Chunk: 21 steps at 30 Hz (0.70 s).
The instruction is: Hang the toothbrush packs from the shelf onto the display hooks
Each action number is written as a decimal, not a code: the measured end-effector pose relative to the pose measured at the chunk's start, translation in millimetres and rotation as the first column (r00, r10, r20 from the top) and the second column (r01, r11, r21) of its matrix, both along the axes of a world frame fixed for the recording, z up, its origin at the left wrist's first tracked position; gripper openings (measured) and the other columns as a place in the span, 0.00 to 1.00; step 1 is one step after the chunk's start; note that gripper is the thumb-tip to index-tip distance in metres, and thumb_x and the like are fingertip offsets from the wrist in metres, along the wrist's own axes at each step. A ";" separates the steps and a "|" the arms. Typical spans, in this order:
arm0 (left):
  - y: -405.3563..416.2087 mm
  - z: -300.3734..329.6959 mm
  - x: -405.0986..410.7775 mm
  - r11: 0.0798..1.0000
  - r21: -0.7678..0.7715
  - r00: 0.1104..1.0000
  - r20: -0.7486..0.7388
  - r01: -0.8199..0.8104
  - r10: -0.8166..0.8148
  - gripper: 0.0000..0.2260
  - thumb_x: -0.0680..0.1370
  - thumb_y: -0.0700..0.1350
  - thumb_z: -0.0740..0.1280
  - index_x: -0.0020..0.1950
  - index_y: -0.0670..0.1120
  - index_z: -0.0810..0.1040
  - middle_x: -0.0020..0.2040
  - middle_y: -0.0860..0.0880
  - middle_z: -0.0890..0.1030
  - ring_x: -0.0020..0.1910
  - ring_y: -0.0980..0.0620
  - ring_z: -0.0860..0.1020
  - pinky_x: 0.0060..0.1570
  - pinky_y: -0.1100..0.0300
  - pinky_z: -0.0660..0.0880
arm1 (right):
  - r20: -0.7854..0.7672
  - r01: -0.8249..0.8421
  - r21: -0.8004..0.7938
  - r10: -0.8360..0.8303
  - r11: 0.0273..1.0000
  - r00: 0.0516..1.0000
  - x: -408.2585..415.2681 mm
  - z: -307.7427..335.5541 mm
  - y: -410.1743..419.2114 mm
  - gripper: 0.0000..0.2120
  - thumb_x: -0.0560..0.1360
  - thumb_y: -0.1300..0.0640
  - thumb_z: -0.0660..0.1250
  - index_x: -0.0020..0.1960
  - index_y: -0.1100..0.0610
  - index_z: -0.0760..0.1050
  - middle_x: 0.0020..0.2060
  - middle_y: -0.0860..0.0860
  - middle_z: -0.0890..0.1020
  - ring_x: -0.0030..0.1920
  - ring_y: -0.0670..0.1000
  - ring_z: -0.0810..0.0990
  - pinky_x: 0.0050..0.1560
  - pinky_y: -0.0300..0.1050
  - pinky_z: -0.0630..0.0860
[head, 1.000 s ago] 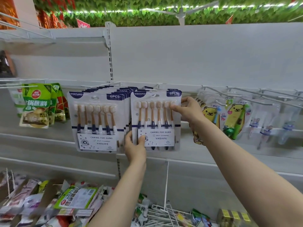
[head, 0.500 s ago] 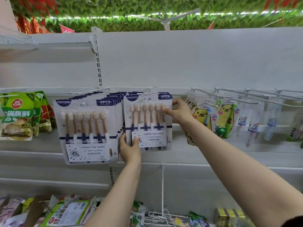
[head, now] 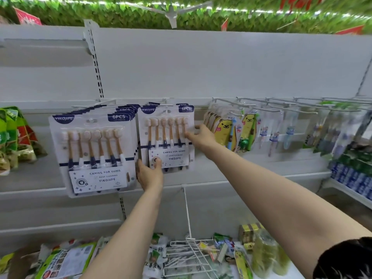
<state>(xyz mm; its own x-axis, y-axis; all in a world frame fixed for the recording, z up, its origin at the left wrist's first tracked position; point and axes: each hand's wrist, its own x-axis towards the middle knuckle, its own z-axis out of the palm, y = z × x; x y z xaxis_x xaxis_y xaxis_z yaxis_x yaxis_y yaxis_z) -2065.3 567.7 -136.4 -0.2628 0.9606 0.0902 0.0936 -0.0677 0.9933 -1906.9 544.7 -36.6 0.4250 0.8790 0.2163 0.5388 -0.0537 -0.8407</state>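
I see a six-brush toothbrush pack (head: 167, 137) hanging upright at frame centre on its display hook (head: 165, 101); a fuller row of packs (head: 94, 154) hangs just left.

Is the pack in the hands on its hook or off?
Cannot tell for sure. The pack sits upright at hook height beside the hung stack, left hand and right hand holding its edges; the hang hole is blurred.
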 end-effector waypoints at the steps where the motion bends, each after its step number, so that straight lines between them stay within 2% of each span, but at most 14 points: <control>1: -3.0 0.3 -0.8 1.000 -0.020 1.000 -0.029 0.010 -0.011 0.35 0.79 0.53 0.67 0.80 0.43 0.55 0.78 0.40 0.62 0.76 0.39 0.62 0.74 0.45 0.61 | 0.027 0.006 -0.022 -0.005 1.000 1.000 -3.2 -2.3 -7.1 0.30 0.79 0.45 0.67 0.75 0.58 0.64 0.67 0.56 0.76 0.63 0.57 0.76 0.62 0.52 0.75; 5: -26.2 11.2 -6.6 0.997 -0.063 0.981 -0.188 0.034 -0.045 0.37 0.79 0.55 0.67 0.79 0.41 0.54 0.78 0.38 0.61 0.76 0.37 0.61 0.73 0.43 0.61 | 0.288 0.007 -0.085 0.017 0.996 0.958 -9.8 -7.8 -36.3 0.27 0.80 0.46 0.64 0.72 0.60 0.66 0.64 0.57 0.77 0.58 0.57 0.78 0.58 0.55 0.78; 8: -49.7 27.8 -9.6 0.993 -0.037 0.910 -0.398 0.112 -0.118 0.33 0.78 0.54 0.69 0.76 0.40 0.61 0.76 0.40 0.64 0.74 0.40 0.64 0.70 0.47 0.64 | 0.458 -0.014 -0.145 0.080 0.989 0.885 -6.8 -7.6 -62.7 0.27 0.81 0.46 0.64 0.74 0.60 0.66 0.65 0.58 0.76 0.60 0.58 0.78 0.60 0.54 0.77; 10: -62.8 37.6 -8.5 0.978 -0.019 0.830 -0.526 0.209 -0.188 0.30 0.76 0.54 0.71 0.73 0.43 0.65 0.73 0.42 0.69 0.71 0.41 0.68 0.66 0.48 0.68 | 0.574 -0.023 -0.164 0.115 0.986 0.811 -0.8 -6.0 -82.4 0.26 0.81 0.47 0.63 0.74 0.59 0.66 0.67 0.59 0.75 0.64 0.60 0.75 0.61 0.54 0.74; 12: -80.2 48.3 -5.1 0.953 -0.020 0.717 -0.655 0.302 -0.241 0.33 0.75 0.53 0.73 0.75 0.44 0.65 0.73 0.43 0.69 0.72 0.41 0.68 0.69 0.46 0.68 | 0.685 -0.030 -0.167 0.138 0.985 0.715 8.9 -3.1 -103.1 0.24 0.81 0.47 0.63 0.73 0.58 0.68 0.66 0.58 0.75 0.65 0.60 0.75 0.59 0.53 0.73; 15: -110.4 65.9 7.3 0.930 -0.019 0.531 -0.817 0.368 -0.226 0.34 0.74 0.52 0.74 0.75 0.45 0.65 0.73 0.42 0.69 0.71 0.42 0.69 0.68 0.45 0.70 | 0.781 -0.027 -0.179 0.159 0.983 0.604 31.0 3.7 -139.1 0.23 0.81 0.47 0.64 0.71 0.57 0.69 0.66 0.57 0.76 0.64 0.59 0.75 0.59 0.53 0.74; 18: -145.4 81.0 30.9 0.916 -0.004 0.381 -0.909 0.401 -0.170 0.31 0.75 0.53 0.73 0.74 0.46 0.66 0.71 0.43 0.70 0.69 0.41 0.69 0.66 0.45 0.70 | 0.827 -0.007 -0.174 0.150 0.985 0.541 62.7 9.9 -182.2 0.22 0.81 0.46 0.63 0.71 0.56 0.69 0.65 0.56 0.76 0.63 0.60 0.75 0.55 0.53 0.74; 21: -187.3 88.2 66.9 0.895 0.024 0.302 -0.945 0.445 -0.124 0.32 0.75 0.54 0.73 0.75 0.49 0.65 0.71 0.43 0.69 0.69 0.41 0.69 0.65 0.45 0.71 | 0.857 0.024 -0.147 0.115 0.989 0.502 100.5 11.0 -233.8 0.23 0.81 0.46 0.63 0.72 0.55 0.68 0.66 0.56 0.76 0.64 0.60 0.75 0.54 0.54 0.75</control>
<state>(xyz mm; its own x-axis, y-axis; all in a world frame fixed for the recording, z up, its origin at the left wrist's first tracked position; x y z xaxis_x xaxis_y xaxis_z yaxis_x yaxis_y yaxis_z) -1998.4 380.4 -48.3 0.4241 0.8542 0.3008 0.8358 -0.4971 0.2330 -1806.3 310.9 -25.6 0.0474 0.9385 0.3420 0.9961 -0.0702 0.0544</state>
